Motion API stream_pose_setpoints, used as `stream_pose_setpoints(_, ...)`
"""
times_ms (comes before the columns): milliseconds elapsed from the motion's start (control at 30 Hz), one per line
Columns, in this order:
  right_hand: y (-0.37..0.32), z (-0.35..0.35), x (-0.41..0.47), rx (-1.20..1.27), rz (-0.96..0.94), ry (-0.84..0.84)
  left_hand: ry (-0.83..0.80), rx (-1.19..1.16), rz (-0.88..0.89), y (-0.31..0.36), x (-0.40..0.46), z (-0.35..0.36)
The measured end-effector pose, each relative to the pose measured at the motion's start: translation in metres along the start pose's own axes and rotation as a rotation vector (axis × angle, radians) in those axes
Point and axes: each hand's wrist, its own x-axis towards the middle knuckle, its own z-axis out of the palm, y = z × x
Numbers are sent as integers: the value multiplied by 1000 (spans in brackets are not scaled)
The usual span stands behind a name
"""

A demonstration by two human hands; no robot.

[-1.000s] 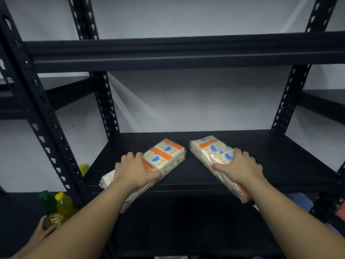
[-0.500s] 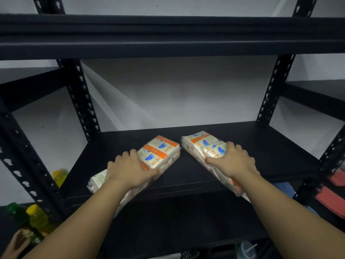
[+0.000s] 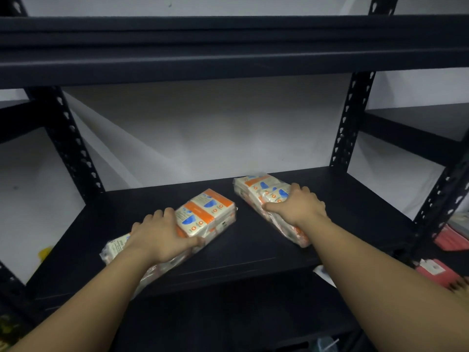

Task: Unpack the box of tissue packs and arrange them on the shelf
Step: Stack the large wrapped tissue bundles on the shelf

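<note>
Two plastic-wrapped tissue packs with orange and blue print lie on the black metal shelf [image 3: 253, 252]. My left hand [image 3: 162, 235] grips the left tissue pack [image 3: 205, 214] across its middle, thumb on its right side; that pack lies slanted and its near end sticks out over the shelf's front edge. My right hand [image 3: 297, 207] grips the right tissue pack [image 3: 261, 186], which slants the other way and lies fully on the board. The two packs are apart, forming a V. The box is not in view.
Another black shelf board [image 3: 228, 47] runs overhead. Perforated uprights [image 3: 350, 118] stand at the back corners. A second rack [image 3: 418, 123] is at the right, with pink packets [image 3: 449, 240] below it. Yellow bottles [image 3: 45, 251] peek out at the lower left.
Both hands have pushed their packs further in onto the shelf. The view has risen and come closer. Another person's hand, seen earlier at the lower left by the bottles, is out of view.
</note>
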Motion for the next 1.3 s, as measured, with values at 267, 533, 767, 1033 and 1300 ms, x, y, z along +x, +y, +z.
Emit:
stream_pose_setpoints(267, 25, 1, 67, 141, -162, -94, -28, -80, 73, 32, 21, -2)
stream_pose_setpoints(533, 11, -12, 148, -94, -655, -68, -20, -119, 61, 29, 21, -2)
stream_pose_setpoints(767, -7, -6, 179, -27, -747, -208, -26, -131, 49, 31, 20, -3)
stream_pose_setpoints(1033, -15, -11, 136, 113, -763, -127, -43, -160, 68, 35, 20, -8)
stream_pose_setpoints(1300, -61, -15, 13, 97, -978, -419, -194, -314, 180, 39, 15, -22)
